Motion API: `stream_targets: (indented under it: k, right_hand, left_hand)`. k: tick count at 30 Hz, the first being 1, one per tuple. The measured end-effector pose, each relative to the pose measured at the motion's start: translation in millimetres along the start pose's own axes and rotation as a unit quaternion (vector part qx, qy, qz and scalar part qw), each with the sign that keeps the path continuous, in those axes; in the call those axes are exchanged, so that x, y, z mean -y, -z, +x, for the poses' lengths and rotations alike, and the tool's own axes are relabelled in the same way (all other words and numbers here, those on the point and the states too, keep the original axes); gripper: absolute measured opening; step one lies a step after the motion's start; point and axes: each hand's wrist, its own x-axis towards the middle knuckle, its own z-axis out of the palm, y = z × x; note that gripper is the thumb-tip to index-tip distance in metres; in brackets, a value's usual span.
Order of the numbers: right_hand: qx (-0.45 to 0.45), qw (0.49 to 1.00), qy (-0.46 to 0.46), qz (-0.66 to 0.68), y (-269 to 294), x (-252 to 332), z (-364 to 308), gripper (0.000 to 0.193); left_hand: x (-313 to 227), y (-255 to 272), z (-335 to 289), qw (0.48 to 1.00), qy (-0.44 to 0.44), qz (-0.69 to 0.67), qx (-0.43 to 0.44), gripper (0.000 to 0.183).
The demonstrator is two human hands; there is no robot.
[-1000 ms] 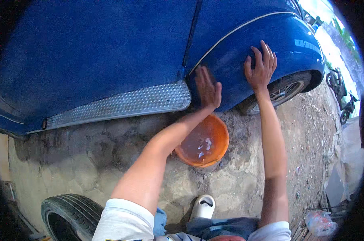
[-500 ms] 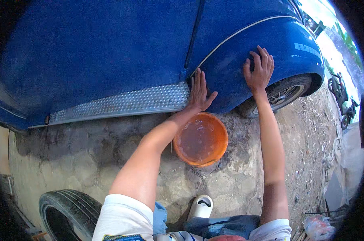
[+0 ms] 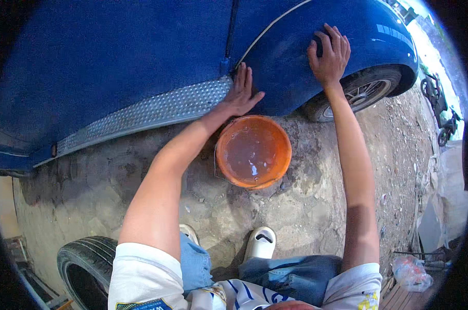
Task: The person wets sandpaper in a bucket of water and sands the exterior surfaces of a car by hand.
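My left hand (image 3: pixel 242 92) lies with fingers stretched out where the right end of the metal running board (image 3: pixel 156 106) meets the fender. Farther right, my right hand (image 3: pixel 331 56) rests on the blue fender (image 3: pixel 288 67) above the wheel, its fingers spread and slightly bent. Neither hand holds anything that I can see; what lies under the palms is hidden. An orange bucket (image 3: pixel 281 170) of murky water stands on the ground between my forearms, just below the left hand.
The car's wheel (image 3: pixel 360 95) sits below my right hand. A loose tire (image 3: pixel 86 263) is at the lower left, beside my left arm. My shoe (image 3: pixel 261 243) stands near the bucket. A clear plastic bag (image 3: pixel 412 273) lies lower right, and motorcycles (image 3: pixel 436 98) are beyond the car.
The view has tilted, so the bucket, ground and shoes appear differently placed. Both hands remain on the car with fingers outstretched; the right hand sits slightly higher in the picture.
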Motion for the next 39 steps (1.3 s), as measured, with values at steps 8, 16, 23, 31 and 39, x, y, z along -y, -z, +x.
stream_targets:
  k: [8,16,23,31,39]
  right_hand:
    - [0.014,1.000,0.009,-0.002,7.9,13.7,-4.7,0.028]
    - [0.396,0.869,0.256,0.150,-11.9,120.0,-100.5,0.065]
    - [0.414,0.816,0.366,-0.169,-47.6,163.2,-123.9,0.067]
    - [0.432,0.822,0.337,-0.154,-14.7,145.1,-136.6,0.069]
    - [0.348,0.899,0.230,-0.138,17.7,108.1,-110.8,0.074]
  left_hand:
    - [12.7,15.4,-13.0,0.998,-0.063,-0.030,0.006,0.083]
    - [33.7,56.6,-11.6,0.992,0.013,-0.128,0.014,0.056]
    - [22.7,69.5,-50.2,0.999,0.019,-0.033,0.008,0.057]
    - [7.1,71.9,-41.0,0.991,0.075,0.030,0.108,0.057]
    - [16.5,78.0,-74.9,0.977,-0.046,0.105,0.181,0.069]
